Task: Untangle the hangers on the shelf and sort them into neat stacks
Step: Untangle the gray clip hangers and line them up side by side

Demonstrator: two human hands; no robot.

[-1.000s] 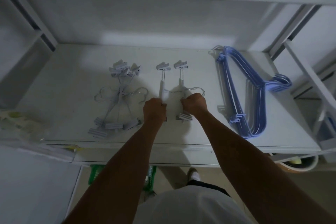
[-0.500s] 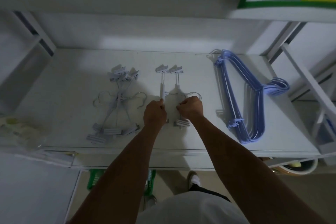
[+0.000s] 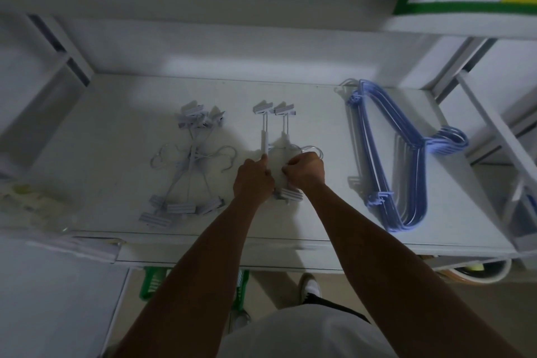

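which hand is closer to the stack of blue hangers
Right. The right hand lies left of the blue hangers, apart from them; the left hand lies beyond it, farther left. Both grip clip hangers.

1. Your forearms are bare, and so are your left hand (image 3: 253, 180) and right hand (image 3: 305, 173) over the shelf (image 3: 290, 250).
2. Below the shelf's front edge, you wear a pale top (image 3: 305, 334).
3. A dark strip of clothing (image 3: 337, 306) borders it on the shelf side.
4. Your light-coloured shoe (image 3: 310, 288) shows just under the shelf.
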